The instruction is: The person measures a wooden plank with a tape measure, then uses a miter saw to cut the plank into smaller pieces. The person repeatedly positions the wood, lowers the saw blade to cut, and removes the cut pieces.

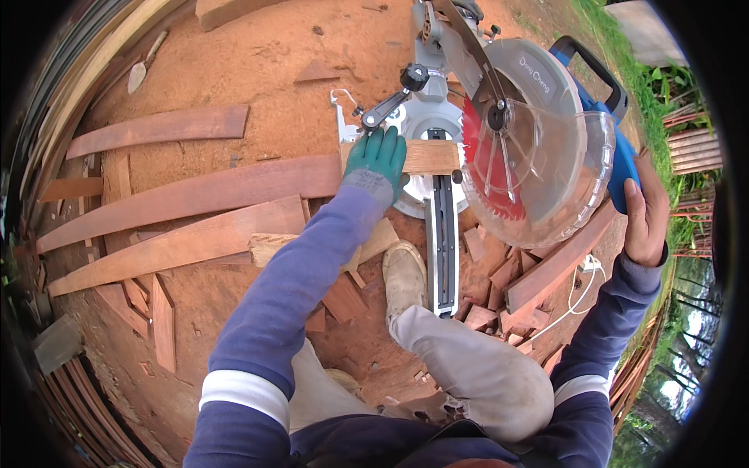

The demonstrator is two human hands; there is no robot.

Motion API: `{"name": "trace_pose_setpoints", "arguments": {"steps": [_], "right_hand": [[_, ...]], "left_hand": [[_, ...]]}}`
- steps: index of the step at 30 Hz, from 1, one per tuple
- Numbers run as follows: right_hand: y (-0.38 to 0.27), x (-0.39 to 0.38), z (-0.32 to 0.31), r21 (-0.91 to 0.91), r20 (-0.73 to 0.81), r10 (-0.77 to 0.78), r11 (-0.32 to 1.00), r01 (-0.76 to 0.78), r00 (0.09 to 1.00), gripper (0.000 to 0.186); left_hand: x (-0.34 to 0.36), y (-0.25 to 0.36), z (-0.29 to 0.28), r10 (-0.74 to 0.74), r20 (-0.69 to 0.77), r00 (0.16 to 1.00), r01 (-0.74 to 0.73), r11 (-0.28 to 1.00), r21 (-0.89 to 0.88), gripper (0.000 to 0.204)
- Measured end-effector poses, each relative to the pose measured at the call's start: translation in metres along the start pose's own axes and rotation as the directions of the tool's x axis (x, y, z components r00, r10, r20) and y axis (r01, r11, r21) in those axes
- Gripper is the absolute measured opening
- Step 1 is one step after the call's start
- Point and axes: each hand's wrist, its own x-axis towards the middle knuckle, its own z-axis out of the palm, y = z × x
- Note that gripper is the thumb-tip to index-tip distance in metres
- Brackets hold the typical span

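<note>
My left hand point(376, 165), in a green and grey work glove, lies across a brown wooden board point(431, 157) on the bed of a mitre saw. Its fingers stretch over the far edge and its thumb is at the near side, holding the board down. The saw's red blade point(493, 168) stands beside the board's right end, behind a clear guard point(558, 183). At the right, my bare right hand point(647, 214) is closed around the blue saw handle point(622, 168). Some of its fingers are hidden. Above my gloved fingers is a clamp with a black knob point(414, 76).
A long reddish plank point(203, 191) runs left from the saw; whether it joins the held board is unclear. More planks point(164, 131) and offcuts point(343, 300) litter the dirt. A trowel point(139, 74) lies far left. A white cable point(573, 304) lies right, near my shoe point(406, 277).
</note>
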Motion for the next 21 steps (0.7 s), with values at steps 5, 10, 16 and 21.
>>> {"name": "trace_pose_setpoints", "arguments": {"steps": [5, 10, 16, 21], "right_hand": [[-0.003, 0.004, 0.000, -0.013, -0.003, 0.014, 1.000, -0.014, 1.000, 0.042], [0.006, -0.002, 0.007, -0.014, -0.087, 0.025, 1.000, -0.026, 0.996, 0.042], [0.020, -0.009, 0.007, -0.044, -0.057, 0.055, 0.997, -0.057, 0.997, 0.050], [0.021, -0.010, 0.010, -0.035, -0.096, 0.039, 0.998, -0.042, 0.995, 0.045]], "left_hand": [[-0.008, -0.002, -0.014, 0.055, -0.082, 0.995, -0.055, 0.998, -0.005, 0.069], [-0.005, 0.005, -0.032, 0.011, -0.001, 1.000, -0.011, 1.000, -0.009, 0.067], [0.007, 0.004, -0.027, -0.065, 0.177, 0.982, 0.036, 0.986, 0.161, 0.068], [0.006, 0.005, -0.024, -0.082, 0.157, 0.984, 0.063, 0.991, 0.121, 0.067]]}}
